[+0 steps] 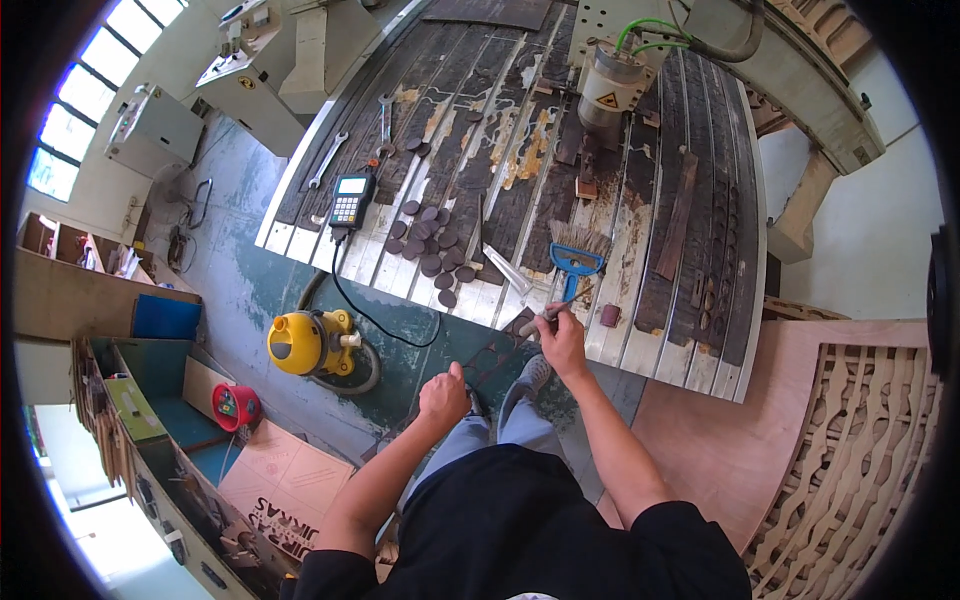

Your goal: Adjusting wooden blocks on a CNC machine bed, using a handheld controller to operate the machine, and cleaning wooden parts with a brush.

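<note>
right hand (563, 345): fingers closed on slim piece (529, 327); left hand (443, 400): fingers loosely curled, contents unclear. step, seemingly: handwork; next needs: steady grip.

The person's right hand (562, 345) closes on a slim item, too small to identify, at the slotted bench's (618, 348) near edge. The left hand (443, 402), curled into a fist, is apart from the bench. A blue brush (577, 260) lies just beyond the right hand; leftward are dark discs (431, 265), a handheld controller (350, 203) and two wrenches (328, 160).
</note>
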The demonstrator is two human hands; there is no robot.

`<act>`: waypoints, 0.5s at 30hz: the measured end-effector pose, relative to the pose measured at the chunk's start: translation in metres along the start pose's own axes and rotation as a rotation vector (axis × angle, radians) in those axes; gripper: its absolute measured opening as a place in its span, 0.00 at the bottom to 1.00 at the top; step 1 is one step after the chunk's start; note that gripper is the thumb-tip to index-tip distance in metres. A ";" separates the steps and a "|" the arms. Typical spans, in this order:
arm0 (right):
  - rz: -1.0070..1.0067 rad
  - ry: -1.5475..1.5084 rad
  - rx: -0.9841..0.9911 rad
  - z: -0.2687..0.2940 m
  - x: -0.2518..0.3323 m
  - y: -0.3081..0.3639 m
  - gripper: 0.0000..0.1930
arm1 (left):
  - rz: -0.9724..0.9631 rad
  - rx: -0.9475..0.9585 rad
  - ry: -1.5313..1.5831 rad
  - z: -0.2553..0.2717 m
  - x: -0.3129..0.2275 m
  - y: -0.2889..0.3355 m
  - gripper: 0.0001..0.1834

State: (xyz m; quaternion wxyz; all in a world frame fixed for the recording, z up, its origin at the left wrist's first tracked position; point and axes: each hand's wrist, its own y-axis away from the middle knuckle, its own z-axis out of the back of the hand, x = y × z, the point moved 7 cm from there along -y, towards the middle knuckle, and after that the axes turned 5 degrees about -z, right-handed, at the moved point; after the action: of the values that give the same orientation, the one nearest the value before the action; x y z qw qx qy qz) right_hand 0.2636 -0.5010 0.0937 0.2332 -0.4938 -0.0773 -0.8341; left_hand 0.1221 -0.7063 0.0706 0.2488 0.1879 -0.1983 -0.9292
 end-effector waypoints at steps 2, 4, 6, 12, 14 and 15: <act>0.016 0.072 -0.005 -0.006 0.016 -0.004 0.14 | -0.004 0.014 0.010 0.001 0.001 0.001 0.12; -0.057 -0.091 -0.138 0.011 0.051 -0.004 0.13 | 0.013 0.034 0.027 -0.002 0.008 0.005 0.12; -0.011 -0.061 -0.232 0.014 0.049 0.001 0.12 | 0.022 0.036 0.021 -0.001 0.006 0.001 0.12; 0.060 0.119 -0.186 -0.007 0.029 -0.003 0.11 | -0.005 0.060 -0.005 0.002 0.010 -0.006 0.12; 0.053 0.010 -0.196 0.009 0.054 -0.011 0.11 | 0.007 0.068 0.008 0.001 0.015 -0.003 0.12; 0.077 -0.054 -0.306 0.021 0.065 -0.011 0.11 | 0.010 0.069 0.016 0.001 0.016 -0.005 0.12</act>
State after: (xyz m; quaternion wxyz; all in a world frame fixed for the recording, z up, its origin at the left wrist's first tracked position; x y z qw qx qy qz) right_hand 0.2490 -0.5041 0.1611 0.1846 -0.5484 0.0635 -0.8131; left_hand 0.1068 -0.7107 0.0657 0.2486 0.2030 -0.2294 -0.9189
